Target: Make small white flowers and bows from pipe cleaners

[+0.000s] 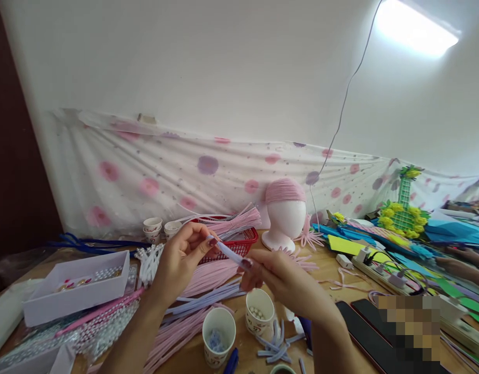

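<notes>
Both hands, left (pixel 182 254) and right (pixel 280 275), pinch the pale stem (pixel 228 252) near its ends, seemingly to steady it. It's above the cups (pixel 219 358), probably placed close for easy reach

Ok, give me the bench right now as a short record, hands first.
left hand: fingers pinch one end of a pale lilac strip
right hand: fingers grip the same strip farther along
strip: held up above the table, between the hands
front cups: one with pale blue bits, one with round beads
behind: red basket, white head form with pink wrapping
left side: white box
far right: another person's hands
</notes>
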### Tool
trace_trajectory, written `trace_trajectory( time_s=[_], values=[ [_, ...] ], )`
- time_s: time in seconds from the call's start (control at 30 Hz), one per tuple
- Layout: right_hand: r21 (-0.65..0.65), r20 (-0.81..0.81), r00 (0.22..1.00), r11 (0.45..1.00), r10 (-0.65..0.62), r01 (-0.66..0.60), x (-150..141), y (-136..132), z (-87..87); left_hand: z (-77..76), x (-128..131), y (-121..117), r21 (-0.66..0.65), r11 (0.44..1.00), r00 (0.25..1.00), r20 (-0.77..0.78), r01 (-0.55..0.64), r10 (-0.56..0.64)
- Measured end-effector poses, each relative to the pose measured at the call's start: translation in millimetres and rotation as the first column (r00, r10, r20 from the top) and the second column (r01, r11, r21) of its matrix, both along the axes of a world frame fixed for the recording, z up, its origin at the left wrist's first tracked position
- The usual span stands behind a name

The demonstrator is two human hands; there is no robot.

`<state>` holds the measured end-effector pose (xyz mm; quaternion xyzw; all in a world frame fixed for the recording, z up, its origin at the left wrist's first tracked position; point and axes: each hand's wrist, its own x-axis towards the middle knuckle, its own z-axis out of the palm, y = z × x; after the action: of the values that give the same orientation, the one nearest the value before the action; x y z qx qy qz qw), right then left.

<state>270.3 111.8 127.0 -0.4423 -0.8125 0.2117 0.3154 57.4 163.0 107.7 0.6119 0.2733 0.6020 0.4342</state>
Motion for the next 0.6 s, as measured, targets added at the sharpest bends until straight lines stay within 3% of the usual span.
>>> trace_trajectory(
  time_s=[0.13,0.2,0.3,0.43,0.6],
  values=[
    [0.306,-0.088,0.974,0.925,-0.21,0.227,4.0,3.8,0.8,-1.4,-2.3,4.1,-0.051,0.998,0.999,-0.04,-0.032,0.03],
    [0.422,-0.078,0.975,0.878,-0.21,0.223,-5.6,6.2,-2.4,-3.5,-2.4,4.2,-0.055,0.998,0.998,-0.062,-0.028,0.024],
    [0.579,0.08,0.974,0.806,-0.211,0.127,-25.0,9.5,-8.7,-7.4,-0.8,2.3,-0.037,0.999,0.995,-0.104,-0.004,0.0],
    [0.658,0.204,0.951,0.752,-0.234,0.044,-37.9,11.7,-13.5,-7.8,-1.6,-1.6,-0.05,0.999,0.986,-0.167,0.012,-0.02],
    [0.582,0.276,0.941,0.813,-0.198,0.0,-34.1,10.0,-9.8,-2.1,-9.7,1.1,-0.076,0.993,0.985,-0.142,0.088,-0.098]
  ],
)
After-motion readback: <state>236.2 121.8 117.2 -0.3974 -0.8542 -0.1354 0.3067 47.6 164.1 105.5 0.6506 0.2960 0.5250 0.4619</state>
